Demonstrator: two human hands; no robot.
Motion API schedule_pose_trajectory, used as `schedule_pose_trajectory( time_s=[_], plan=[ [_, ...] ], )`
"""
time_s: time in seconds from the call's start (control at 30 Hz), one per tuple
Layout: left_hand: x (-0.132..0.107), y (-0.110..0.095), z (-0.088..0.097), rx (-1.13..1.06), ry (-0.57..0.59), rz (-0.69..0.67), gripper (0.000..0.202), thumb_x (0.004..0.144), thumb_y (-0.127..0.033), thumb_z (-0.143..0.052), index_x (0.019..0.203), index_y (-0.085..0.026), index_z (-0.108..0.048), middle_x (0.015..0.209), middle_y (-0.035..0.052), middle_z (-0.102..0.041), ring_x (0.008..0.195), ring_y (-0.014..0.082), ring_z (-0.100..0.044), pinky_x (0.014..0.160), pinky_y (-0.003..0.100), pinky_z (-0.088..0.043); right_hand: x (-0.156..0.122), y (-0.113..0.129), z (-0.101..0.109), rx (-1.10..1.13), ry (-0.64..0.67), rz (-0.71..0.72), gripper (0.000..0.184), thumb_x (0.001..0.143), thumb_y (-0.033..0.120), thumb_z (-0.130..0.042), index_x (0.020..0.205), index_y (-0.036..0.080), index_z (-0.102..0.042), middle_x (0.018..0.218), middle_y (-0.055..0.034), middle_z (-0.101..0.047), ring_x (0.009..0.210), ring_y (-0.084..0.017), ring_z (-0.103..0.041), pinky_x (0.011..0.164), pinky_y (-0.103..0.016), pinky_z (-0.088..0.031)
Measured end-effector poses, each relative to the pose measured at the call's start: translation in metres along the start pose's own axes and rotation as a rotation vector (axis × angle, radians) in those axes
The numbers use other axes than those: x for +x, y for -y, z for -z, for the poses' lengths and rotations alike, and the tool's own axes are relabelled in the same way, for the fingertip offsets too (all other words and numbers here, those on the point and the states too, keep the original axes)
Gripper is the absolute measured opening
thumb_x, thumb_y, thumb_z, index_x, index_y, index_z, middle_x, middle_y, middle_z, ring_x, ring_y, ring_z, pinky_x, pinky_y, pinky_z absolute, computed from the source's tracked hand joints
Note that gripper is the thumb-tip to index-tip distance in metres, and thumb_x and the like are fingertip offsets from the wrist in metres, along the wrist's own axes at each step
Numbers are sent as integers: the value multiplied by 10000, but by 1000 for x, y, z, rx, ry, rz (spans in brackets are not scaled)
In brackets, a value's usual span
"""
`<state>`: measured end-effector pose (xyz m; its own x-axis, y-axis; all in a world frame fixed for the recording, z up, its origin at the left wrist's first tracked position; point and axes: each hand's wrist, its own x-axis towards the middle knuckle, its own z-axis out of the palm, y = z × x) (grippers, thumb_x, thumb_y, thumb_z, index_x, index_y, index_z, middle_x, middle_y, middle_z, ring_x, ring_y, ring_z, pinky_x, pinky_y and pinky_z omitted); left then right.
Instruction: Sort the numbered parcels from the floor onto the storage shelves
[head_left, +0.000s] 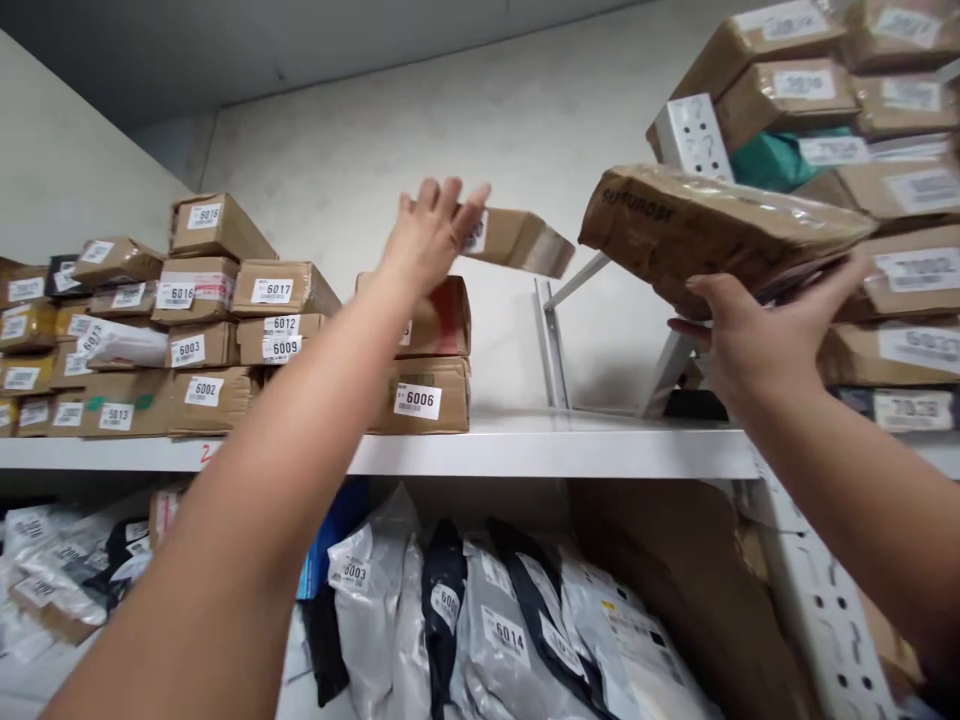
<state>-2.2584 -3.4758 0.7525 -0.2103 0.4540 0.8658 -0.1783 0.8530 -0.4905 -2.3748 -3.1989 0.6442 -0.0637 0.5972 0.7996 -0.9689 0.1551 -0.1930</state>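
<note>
Right fingers [720,293] clamped on a tape-wrapped brown parcel [720,225], thumb against its near side, and it's up at a tilt above the white shelf [555,452]! Left fingers [430,195] spread by the labelled end of a small carton [521,240]; gripping or not, I can't tell. That carton's tilted, above and right of box 6006 [442,395]. Further out, stacked boxes [202,290] at left, bagged parcels [502,640] crowding below.

white shelf [600,452], pale wall [480,130] behind, grey ceiling [315,40] above
</note>
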Motion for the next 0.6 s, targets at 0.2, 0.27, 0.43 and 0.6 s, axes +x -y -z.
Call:
schedule_pose_trajectory(
  time_s=[0.2,0.27,0.43,0.6],
  plan=[
    [-20,91,40,164,75,189,601,1034,-392,-193,1564,-171,-17,1578,73,-91,1379,309,-110,1188,567,-161,-23,1,-18,133,115,-54,677,568,301,-729,1125,440,-369,1418,-66,-500,985,-266,-687,625,-444,-602],
    [-33,113,40,188,133,222,603,1025,-446,-139,1551,-170,-34,1563,49,-106,1360,297,-102,1166,573,-191,-28,1,-26,152,128,-63,665,568,270,-734,1105,410,-368,1401,-88,-510,973,-268,-688,614,-427,-599],
    [-57,149,24,100,186,246,719,936,-541,97,1551,-218,-87,1585,-6,-124,1381,324,-67,1123,613,-153,-36,9,-59,150,167,-64,718,512,233,-749,1111,342,-369,1392,-143,-500,1046,-310,-656,581,-384,-592],
    [-55,182,8,-41,270,276,1034,745,-814,-13,1548,-182,-170,1635,-5,-107,1396,385,-35,1111,654,-44,-32,36,-107,16,279,98,813,567,214,-724,1267,267,-313,1409,-201,-461,1201,-334,-555,743,-426,-598]
  ],
)
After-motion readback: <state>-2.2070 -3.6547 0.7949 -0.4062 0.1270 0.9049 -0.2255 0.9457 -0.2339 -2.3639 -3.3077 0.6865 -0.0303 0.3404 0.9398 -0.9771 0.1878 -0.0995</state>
